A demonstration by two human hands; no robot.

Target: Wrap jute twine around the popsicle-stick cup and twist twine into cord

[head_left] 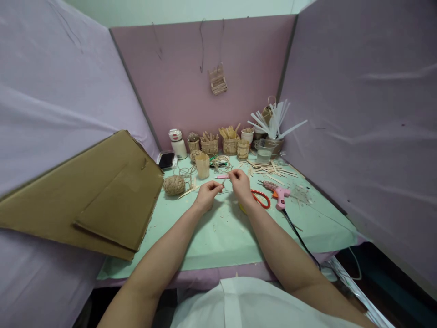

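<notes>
Over the middle of the table, my left hand (206, 197) is closed in a pinch, thumb against fingers. Close beside it, my right hand (240, 185) pinches too, a little higher. A short thin strand (224, 181) runs between the two sets of fingertips; its material is too small to make out. Just behind the fingers lies a pink pen-like tool (222, 176). Red-handled scissors (262, 199) rest partly under my right forearm. A tube of upright wooden strips (202, 166) stands beyond my left hand, with a ball of twine (174, 185) to its left.
A pink glue gun (280, 195) with a black cord lies at right, near scattered wooden sticks (271, 168). Holders of sticks, a white bottle (178, 145) and a clear cup (264, 152) line the back. Cardboard (112, 200) leans at left; a phone (166, 160) lies behind it.
</notes>
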